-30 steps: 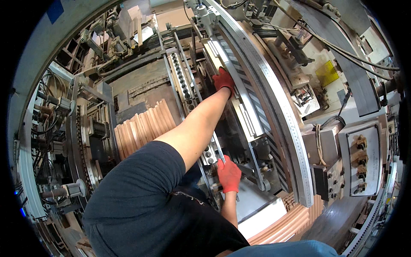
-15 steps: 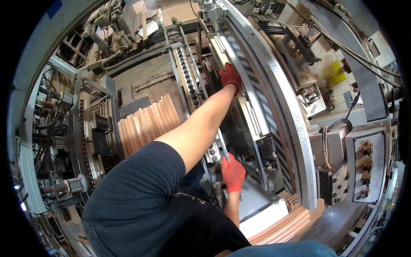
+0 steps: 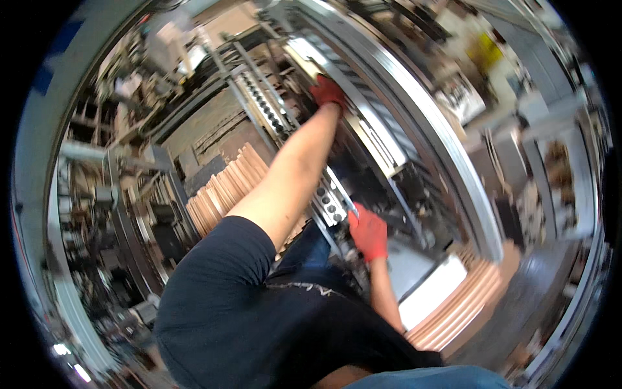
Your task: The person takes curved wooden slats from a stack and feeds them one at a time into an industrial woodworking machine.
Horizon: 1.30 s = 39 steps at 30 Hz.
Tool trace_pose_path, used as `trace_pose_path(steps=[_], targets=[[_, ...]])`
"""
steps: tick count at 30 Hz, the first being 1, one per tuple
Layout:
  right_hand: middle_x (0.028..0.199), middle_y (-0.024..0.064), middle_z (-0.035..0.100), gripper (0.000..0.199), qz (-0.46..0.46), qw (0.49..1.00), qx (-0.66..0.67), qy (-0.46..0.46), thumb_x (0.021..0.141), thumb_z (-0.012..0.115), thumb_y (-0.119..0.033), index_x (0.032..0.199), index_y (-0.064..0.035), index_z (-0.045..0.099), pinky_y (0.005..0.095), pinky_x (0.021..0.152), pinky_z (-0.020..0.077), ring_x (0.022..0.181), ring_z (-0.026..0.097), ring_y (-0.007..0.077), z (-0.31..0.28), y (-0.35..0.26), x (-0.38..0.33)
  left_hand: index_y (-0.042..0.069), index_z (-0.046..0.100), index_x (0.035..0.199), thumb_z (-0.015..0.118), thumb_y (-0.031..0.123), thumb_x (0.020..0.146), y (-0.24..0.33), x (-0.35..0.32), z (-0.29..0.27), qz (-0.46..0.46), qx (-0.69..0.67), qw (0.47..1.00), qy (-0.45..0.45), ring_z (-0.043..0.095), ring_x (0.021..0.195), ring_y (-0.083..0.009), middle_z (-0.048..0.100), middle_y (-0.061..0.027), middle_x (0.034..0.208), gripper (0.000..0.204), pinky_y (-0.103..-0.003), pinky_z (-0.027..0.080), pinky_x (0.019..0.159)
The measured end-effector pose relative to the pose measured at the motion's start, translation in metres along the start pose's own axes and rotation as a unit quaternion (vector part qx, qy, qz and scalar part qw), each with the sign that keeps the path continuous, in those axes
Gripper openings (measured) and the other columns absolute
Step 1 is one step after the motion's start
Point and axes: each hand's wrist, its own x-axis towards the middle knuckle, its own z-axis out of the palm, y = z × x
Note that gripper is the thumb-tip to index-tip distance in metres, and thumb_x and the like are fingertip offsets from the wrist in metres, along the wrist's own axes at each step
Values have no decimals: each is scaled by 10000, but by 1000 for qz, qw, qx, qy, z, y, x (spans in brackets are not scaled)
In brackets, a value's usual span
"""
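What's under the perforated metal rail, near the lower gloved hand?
The right hand grips the perforated metal rail at its lower end. Beneath it only dark, blurred machine parts show; the outstretched left arm covers the rest.

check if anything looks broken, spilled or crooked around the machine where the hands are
Nothing stands out. The left hand reaches up onto the machine frame, the right hand sits by the perforated metal rail, and the wooden boards stand stacked evenly. The picture is blurred, so small damage could be missed.
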Motion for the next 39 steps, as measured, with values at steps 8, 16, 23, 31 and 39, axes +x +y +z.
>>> trace_pose_path(steps=[8, 16, 23, 31, 39], targets=[[970, 168, 674, 338, -20, 996, 23, 80, 962, 550, -405, 976, -82, 649, 475, 707, 529, 860, 671, 360, -13, -12, 0, 136, 403, 1437, 489, 536, 966, -12, 9, -70, -69, -29, 955, -287, 541, 1032, -283, 536, -111, 1235, 623, -451, 465, 892], [924, 41, 613, 174, 157, 644, 693, 282, 995, 566, -254, 1030, -84, 570, 263, 476, 481, 622, 664, 178, -32, 8, 68, 81, 342, 1457, 605, 308, 980, -78, -153, -229, 104, 21, 913, -395, 568, 820, -121, 544, -42, 1031, 590, -258, 469, 669], [807, 69, 619, 190, 218, 563, 762, 232, 943, 633, -233, 966, -45, 624, 337, 463, 479, 585, 636, 215, -34, 24, 136, 80, 381, 1434, 596, 241, 992, -96, -136, -284, 208, 76, 879, -422, 574, 850, -118, 544, -29, 1040, 517, -252, 473, 748], [898, 89, 651, 130, 262, 579, 736, 235, 990, 482, -143, 1043, -41, 545, 290, 419, 439, 545, 592, 168, 10, -16, 116, 36, 418, 1421, 619, 229, 979, -53, -140, -304, 205, 37, 900, -383, 513, 1025, -134, 542, -55, 1126, 522, -277, 433, 932], [927, 91, 662, 159, 197, 467, 860, 58, 949, 533, -172, 1026, -59, 614, 360, 641, 535, 730, 639, 218, 99, -91, 62, 3, 441, 1405, 735, 341, 857, -20, -142, -275, 401, 233, 855, -232, 538, 1212, -362, 513, -242, 1358, 708, -421, 447, 1008]])
